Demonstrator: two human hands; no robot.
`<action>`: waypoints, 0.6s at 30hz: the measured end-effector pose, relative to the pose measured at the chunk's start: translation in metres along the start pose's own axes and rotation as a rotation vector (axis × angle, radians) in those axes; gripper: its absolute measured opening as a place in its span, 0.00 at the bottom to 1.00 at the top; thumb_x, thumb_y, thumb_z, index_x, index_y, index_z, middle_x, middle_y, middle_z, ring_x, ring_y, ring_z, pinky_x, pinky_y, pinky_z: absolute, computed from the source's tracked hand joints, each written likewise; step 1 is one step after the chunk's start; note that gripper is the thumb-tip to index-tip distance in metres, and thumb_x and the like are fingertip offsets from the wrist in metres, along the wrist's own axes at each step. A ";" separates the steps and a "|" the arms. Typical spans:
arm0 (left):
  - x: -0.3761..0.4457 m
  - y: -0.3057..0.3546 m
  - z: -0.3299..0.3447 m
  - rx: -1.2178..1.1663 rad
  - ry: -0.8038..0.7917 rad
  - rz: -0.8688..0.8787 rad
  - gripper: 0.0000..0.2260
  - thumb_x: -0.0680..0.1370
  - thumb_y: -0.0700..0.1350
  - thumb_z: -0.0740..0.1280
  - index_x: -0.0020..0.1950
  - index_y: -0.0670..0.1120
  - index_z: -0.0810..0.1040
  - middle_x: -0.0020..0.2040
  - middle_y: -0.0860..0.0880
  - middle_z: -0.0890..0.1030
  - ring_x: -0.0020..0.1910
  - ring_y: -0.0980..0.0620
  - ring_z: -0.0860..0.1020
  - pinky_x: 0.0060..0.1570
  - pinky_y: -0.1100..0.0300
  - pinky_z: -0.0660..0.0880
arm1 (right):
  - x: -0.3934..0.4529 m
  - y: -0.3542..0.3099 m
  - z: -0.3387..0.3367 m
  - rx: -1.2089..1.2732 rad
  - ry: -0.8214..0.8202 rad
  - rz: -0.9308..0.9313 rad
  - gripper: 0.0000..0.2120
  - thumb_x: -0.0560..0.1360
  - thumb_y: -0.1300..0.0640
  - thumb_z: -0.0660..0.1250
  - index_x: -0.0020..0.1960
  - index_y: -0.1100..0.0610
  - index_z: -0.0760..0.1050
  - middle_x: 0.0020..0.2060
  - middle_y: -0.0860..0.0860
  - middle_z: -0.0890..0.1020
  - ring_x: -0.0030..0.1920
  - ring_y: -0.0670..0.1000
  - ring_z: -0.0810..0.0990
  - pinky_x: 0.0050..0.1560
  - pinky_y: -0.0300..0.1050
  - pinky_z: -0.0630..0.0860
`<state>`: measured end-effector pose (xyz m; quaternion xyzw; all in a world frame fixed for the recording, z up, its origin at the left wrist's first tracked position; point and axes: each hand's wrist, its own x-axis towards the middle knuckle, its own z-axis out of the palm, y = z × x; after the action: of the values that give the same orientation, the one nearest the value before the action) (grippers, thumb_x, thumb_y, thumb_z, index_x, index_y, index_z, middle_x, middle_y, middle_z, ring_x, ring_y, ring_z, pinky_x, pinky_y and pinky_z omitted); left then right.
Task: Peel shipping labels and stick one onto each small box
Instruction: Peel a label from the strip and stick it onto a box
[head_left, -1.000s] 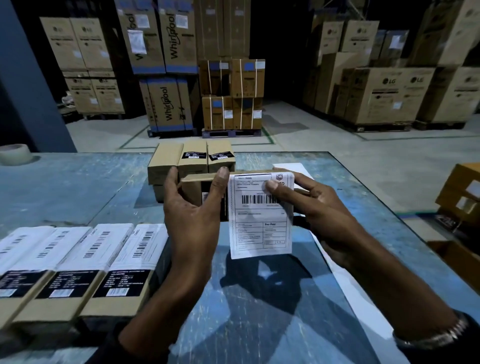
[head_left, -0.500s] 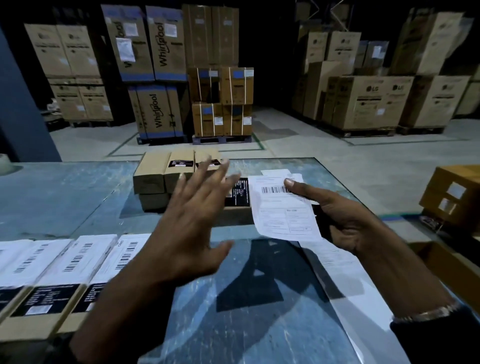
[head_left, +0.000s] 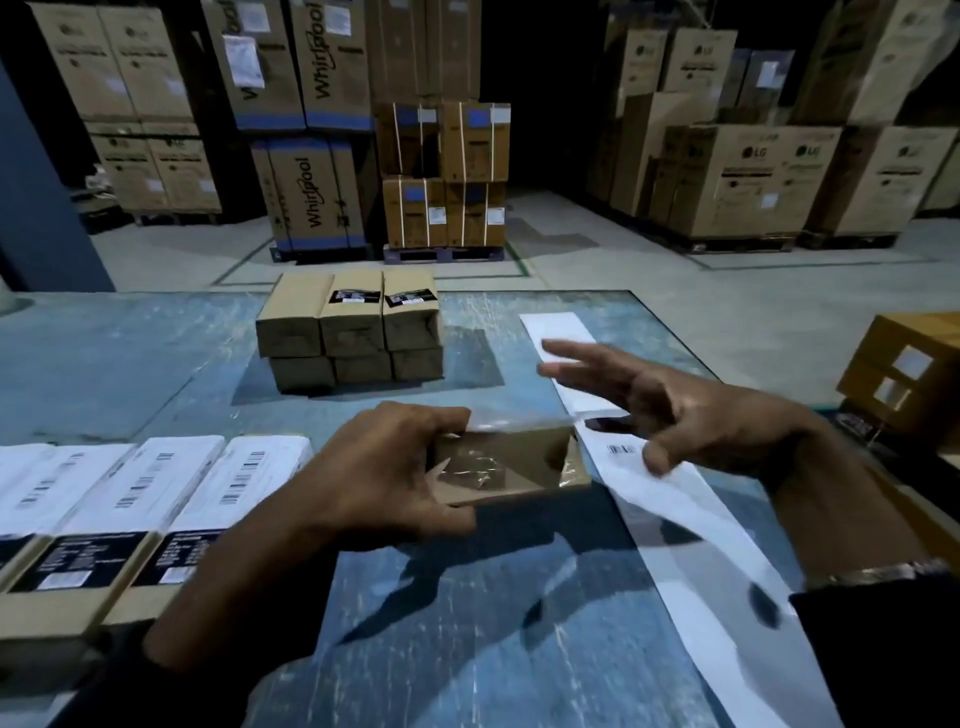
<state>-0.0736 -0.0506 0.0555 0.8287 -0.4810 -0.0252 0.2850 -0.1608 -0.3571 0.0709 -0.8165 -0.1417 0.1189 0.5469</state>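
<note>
My left hand (head_left: 384, 478) grips a small brown box (head_left: 511, 467) by its left end, just above the blue table, with a plain taped face turned towards me. My right hand (head_left: 675, 410) hovers to the right of the box with its fingers spread and nothing in it. Under that hand a long white label strip (head_left: 696, 525) runs along the table's right side, and a barcode (head_left: 623, 449) shows on it beside the box. A stack of unlabelled small boxes (head_left: 348, 332) stands at the far middle. Labelled boxes (head_left: 156, 499) lie in a row at the near left.
The blue table (head_left: 467, 623) has its right edge just past the label strip. Brown cartons (head_left: 914, 369) sit low beyond that edge. Pallets of large appliance cartons (head_left: 743, 171) stand across the warehouse floor behind.
My right hand has let go of the label it held and is now open. My left hand, open and reaching before, has closed on a small box and drawn it nearer.
</note>
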 end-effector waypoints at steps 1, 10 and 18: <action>0.001 -0.003 0.002 -0.038 -0.020 -0.009 0.30 0.64 0.59 0.77 0.66 0.57 0.82 0.55 0.58 0.87 0.51 0.56 0.85 0.50 0.50 0.83 | 0.000 0.000 0.002 -0.043 -0.065 0.017 0.54 0.63 0.46 0.88 0.82 0.38 0.64 0.81 0.42 0.68 0.83 0.44 0.60 0.81 0.56 0.60; 0.006 -0.014 0.008 -0.183 -0.054 -0.102 0.28 0.65 0.56 0.86 0.64 0.58 0.84 0.57 0.62 0.86 0.56 0.59 0.84 0.59 0.48 0.82 | 0.018 0.016 0.025 -0.024 0.009 0.122 0.19 0.70 0.73 0.78 0.57 0.59 0.85 0.57 0.52 0.88 0.60 0.49 0.85 0.59 0.41 0.80; 0.006 -0.014 0.014 0.027 -0.015 -0.101 0.33 0.68 0.68 0.78 0.72 0.68 0.75 0.60 0.62 0.85 0.54 0.60 0.82 0.55 0.48 0.82 | 0.028 0.028 0.028 0.115 0.028 0.046 0.34 0.72 0.77 0.73 0.74 0.54 0.77 0.70 0.46 0.82 0.70 0.50 0.81 0.64 0.43 0.80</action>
<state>-0.0638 -0.0570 0.0383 0.8556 -0.4409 -0.0392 0.2684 -0.1421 -0.3328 0.0331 -0.7883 -0.1081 0.1279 0.5921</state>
